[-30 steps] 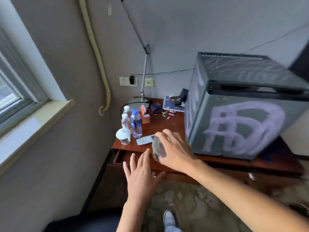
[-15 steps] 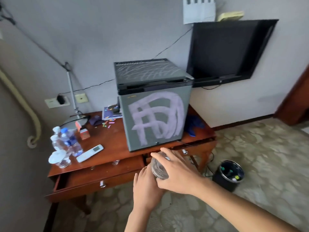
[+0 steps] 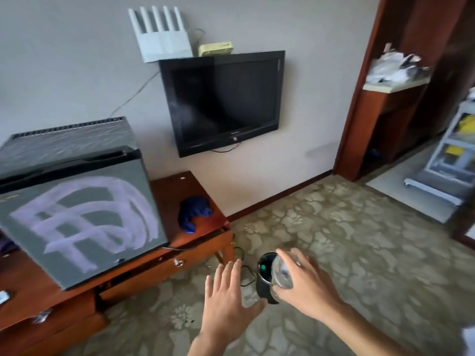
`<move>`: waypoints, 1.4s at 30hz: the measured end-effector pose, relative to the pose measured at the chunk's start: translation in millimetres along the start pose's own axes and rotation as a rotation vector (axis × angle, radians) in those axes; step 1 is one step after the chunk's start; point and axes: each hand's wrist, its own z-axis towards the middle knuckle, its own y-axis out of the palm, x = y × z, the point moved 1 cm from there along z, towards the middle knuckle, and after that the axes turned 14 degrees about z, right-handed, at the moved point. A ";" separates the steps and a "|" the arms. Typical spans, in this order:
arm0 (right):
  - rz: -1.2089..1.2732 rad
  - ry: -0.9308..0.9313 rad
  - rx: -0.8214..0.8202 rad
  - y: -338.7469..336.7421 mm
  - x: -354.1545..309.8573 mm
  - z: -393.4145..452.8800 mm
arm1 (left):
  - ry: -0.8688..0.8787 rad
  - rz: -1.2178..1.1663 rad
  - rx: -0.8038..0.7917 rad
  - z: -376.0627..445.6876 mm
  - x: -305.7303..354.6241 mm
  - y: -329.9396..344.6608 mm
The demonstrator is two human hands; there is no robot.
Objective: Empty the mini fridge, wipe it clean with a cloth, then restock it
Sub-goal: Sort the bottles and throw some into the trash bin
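Right hand (image 3: 305,289) is out front with its fingers (image 3: 295,258) curled around a clear, rounded plastic container (image 3: 282,274), its contents too blurred to read. The container hangs just above a small dark cylindrical bin (image 3: 264,278) standing on the floor, whose patterned carpet (image 3: 347,240) shows a pale floral relief. Left hand (image 3: 228,301) is beside it, palm down, fingers straight and spread, holding nothing.

Off to the left sits the mini fridge (image 3: 77,217), a boxy grey cabinet with its door closed; broad pale-purple smears arc across the flat door face, and the ridged dark top carries a sheen. It rests on the glossy reddish-brown wooden worktop (image 3: 180,191), whose drawers below stand slightly ajar with small metal pulls. A crumpled deep-blue cloth (image 3: 195,214) lies on the worktop just right of the fridge, apart from both hands.

On the grey wall hangs a black flat television (image 3: 223,101), and a white router (image 3: 159,34) with upright antennas sits above it.
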 end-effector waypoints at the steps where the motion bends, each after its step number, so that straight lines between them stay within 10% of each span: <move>1: 0.002 0.051 0.010 -7.7 22.2 -0.3 | 0.013 0.021 -0.002 6.7 13.5 5.5; 13: -0.002 0.262 -0.020 -6.5 204.0 138.0 | 0.102 0.100 -0.016 163.5 88.5 93.7; 28: 0.015 0.329 -0.191 149.9 361.5 426.3 | 0.041 0.184 -0.173 416.0 57.9 274.4; 42: -0.039 0.294 -0.343 318.8 441.6 523.3 | -0.052 0.234 -0.219 431.2 24.5 378.2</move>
